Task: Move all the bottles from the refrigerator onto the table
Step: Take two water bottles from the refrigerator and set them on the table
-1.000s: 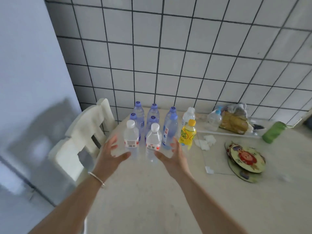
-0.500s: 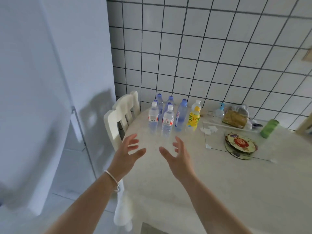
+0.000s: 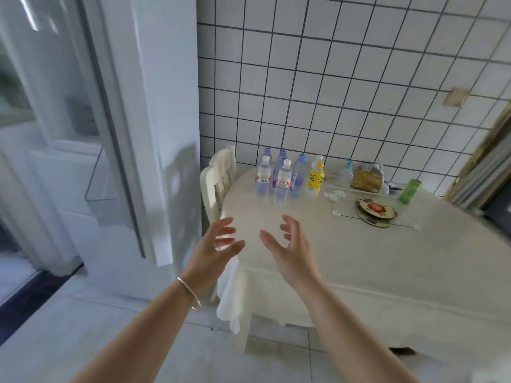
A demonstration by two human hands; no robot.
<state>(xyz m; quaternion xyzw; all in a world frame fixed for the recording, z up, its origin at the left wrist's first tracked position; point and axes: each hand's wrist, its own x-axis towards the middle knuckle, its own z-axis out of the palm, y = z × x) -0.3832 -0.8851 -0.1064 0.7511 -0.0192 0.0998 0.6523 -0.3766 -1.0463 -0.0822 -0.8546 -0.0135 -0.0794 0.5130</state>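
Both hands empty, left hand [image 3: 218,246] & right hand [image 3: 287,248] splayed; bottles [image 3: 282,178] on table [image 3: 359,258] look full, heavy-ish, prob slick, so grab mid-body

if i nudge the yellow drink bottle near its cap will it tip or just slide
The yellow drink bottle looks tall and narrow, so a high push would probably tip it. It appears full, so likely fairly heavy. It may knock the blue-capped bottle beside it.

Bottles [image 3: 282,178] clear glossy plastic; worktop [image 3: 359,258] under matt cream cloth; wall tiles [image 3: 331,92] glossy ceramic; bracelet [image 3: 189,295] shiny metal.
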